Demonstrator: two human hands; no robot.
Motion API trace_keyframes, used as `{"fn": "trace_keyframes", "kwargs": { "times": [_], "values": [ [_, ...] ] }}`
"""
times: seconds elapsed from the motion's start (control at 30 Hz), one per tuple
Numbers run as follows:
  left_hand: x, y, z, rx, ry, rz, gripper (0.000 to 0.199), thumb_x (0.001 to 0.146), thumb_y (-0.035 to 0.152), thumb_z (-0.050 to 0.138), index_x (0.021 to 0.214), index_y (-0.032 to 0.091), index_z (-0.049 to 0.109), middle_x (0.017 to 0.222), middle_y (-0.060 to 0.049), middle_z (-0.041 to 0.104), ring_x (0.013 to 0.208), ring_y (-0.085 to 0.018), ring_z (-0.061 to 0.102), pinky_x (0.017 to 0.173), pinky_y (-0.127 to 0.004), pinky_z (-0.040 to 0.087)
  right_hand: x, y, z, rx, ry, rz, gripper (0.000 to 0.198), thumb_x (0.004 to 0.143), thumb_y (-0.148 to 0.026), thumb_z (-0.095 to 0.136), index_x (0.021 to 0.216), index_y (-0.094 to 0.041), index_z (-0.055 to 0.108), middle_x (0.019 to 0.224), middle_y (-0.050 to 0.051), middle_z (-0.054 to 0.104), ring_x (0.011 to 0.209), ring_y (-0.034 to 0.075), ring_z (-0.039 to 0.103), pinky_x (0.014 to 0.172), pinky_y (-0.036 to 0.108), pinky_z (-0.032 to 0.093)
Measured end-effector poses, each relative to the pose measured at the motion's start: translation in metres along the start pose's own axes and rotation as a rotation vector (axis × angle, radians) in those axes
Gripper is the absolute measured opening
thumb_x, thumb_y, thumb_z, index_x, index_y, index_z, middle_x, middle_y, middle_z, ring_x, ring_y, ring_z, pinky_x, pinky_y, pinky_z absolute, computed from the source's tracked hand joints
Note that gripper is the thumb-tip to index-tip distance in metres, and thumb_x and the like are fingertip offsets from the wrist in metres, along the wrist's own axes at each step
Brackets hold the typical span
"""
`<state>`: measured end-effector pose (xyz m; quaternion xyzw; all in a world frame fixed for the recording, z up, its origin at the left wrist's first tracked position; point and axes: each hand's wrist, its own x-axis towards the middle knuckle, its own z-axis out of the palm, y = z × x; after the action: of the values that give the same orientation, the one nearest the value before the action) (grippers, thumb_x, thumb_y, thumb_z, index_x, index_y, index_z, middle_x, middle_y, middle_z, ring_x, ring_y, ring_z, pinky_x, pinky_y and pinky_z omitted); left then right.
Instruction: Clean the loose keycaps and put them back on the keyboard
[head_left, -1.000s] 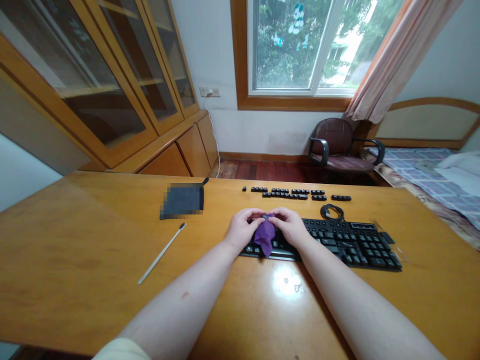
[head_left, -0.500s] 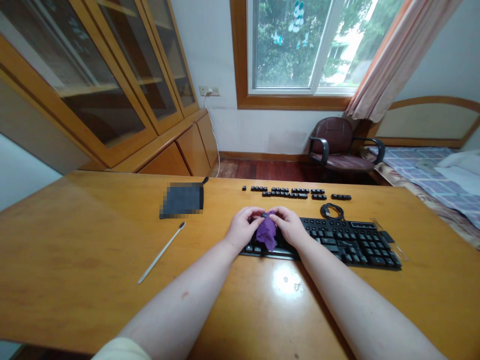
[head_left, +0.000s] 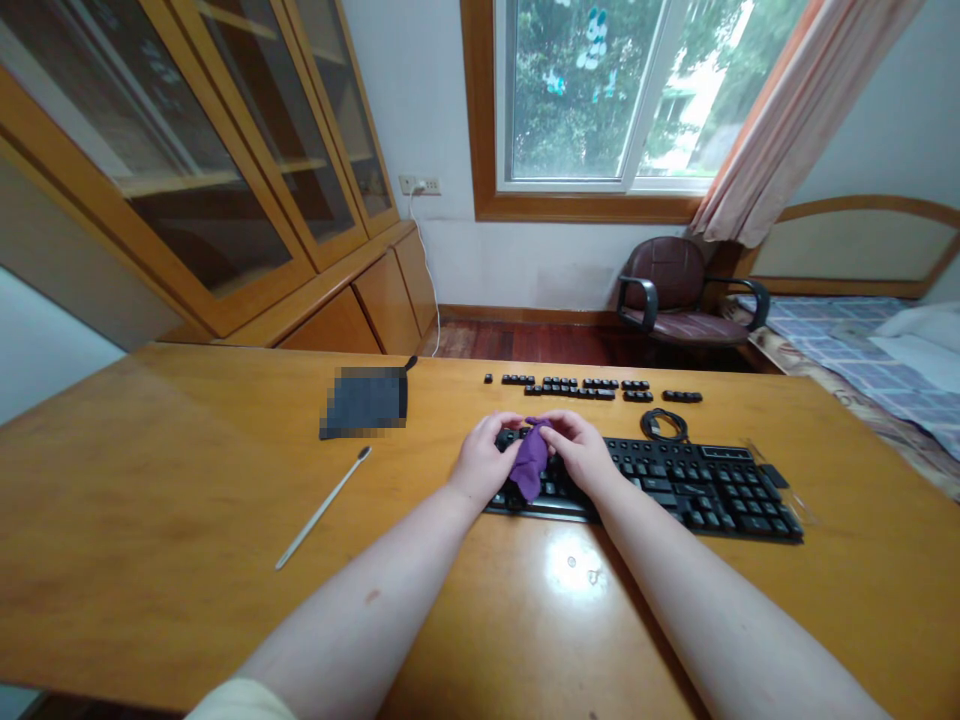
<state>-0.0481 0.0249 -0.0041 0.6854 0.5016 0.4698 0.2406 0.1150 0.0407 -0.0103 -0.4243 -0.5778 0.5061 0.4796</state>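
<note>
A crumpled purple cloth (head_left: 531, 465) hangs between my two hands, over the left part of a black keyboard (head_left: 675, 490). My left hand (head_left: 485, 455) is closed, with thumb and fingers pinching the cloth from the left. From the right, my right hand (head_left: 577, 448) grips the cloth's upper part with bent fingers. Whatever may be wrapped inside the cloth is hidden. Beyond the hands, loose black keycaps (head_left: 577, 388) lie in rows on the wooden desk (head_left: 420, 620).
A long white brush (head_left: 322, 510) with a dark tip lies to the left, below a dark pouch (head_left: 367, 400). Behind the keyboard sits a coiled black cable (head_left: 664, 425). A brown armchair (head_left: 667, 290) stands past the desk's far edge.
The cloth has shifted and folded over between my fingers. A small dark piece that showed at the left fingertips is now covered. Both hands stay in nearly the same place.
</note>
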Motion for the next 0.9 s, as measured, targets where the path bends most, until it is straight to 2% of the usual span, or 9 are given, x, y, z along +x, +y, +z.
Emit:
{"fn": "trace_keyframes", "kwargs": {
  "times": [0.17,0.3,0.43,0.53,0.73,0.9],
  "values": [
    [-0.0033,0.0031,0.0004,0.09,-0.098,0.118,0.017,0.078,0.021,0.057,0.095,0.021,0.061,0.091,-0.002,0.065,0.088,-0.015,0.06,0.098,-0.036,0.041,-0.0003,0.0056,0.0005,-0.067,-0.091,-0.034,0.032,0.065,-0.034,0.07,0.091,-0.02,0.061,0.086,0.003,0.066,0.078,0.017,0.059,0.073,0.03,0.047],
    [-0.0048,0.0013,0.002,0.134,-0.136,0.182,0.022,0.077,0.017,0.056,0.098,0.023,0.061,0.093,-0.002,0.066,0.09,-0.015,0.06,0.101,-0.037,0.038,0.0003,0.0081,-0.0001,-0.093,-0.098,-0.02,0.028,0.064,-0.031,0.071,0.087,-0.019,0.06,0.08,0.001,0.065,0.074,0.016,0.059,0.071,0.03,0.048],
    [-0.0039,0.0013,0.0019,0.128,-0.151,0.152,0.024,0.078,0.016,0.055,0.1,0.022,0.061,0.092,-0.002,0.065,0.09,-0.016,0.059,0.09,-0.033,0.046,0.0002,0.0072,-0.0011,-0.107,-0.075,-0.044,0.018,0.069,-0.027,0.066,0.085,-0.019,0.061,0.081,0.002,0.065,0.076,0.017,0.06,0.074,0.031,0.047],
    [-0.0028,0.0022,0.0008,0.105,-0.143,0.114,0.025,0.077,0.015,0.056,0.1,0.021,0.06,0.092,-0.002,0.064,0.088,-0.015,0.059,0.082,-0.029,0.049,0.0006,0.0064,-0.0011,-0.059,-0.067,-0.039,0.018,0.07,-0.027,0.064,0.086,-0.019,0.062,0.086,0.004,0.066,0.081,0.018,0.06,0.079,0.032,0.046],
    [-0.0033,0.0027,0.0004,0.128,-0.124,0.143,0.022,0.076,0.014,0.057,0.097,0.02,0.061,0.09,-0.001,0.064,0.086,-0.014,0.059,0.081,-0.029,0.049,0.0021,0.0081,-0.0009,-0.02,-0.092,-0.004,0.026,0.062,-0.026,0.072,0.085,-0.02,0.062,0.08,0.001,0.066,0.075,0.016,0.06,0.073,0.03,0.047],
    [-0.0035,-0.0003,0.0015,0.122,-0.094,0.135,0.03,0.074,0.011,0.057,0.102,0.022,0.059,0.093,-0.001,0.063,0.087,-0.015,0.059,0.083,-0.031,0.05,0.002,0.0069,-0.0014,0.007,-0.05,-0.014,0.017,0.068,-0.025,0.066,0.084,-0.02,0.063,0.083,0.002,0.067,0.079,0.017,0.06,0.076,0.031,0.046]
  ]
}}
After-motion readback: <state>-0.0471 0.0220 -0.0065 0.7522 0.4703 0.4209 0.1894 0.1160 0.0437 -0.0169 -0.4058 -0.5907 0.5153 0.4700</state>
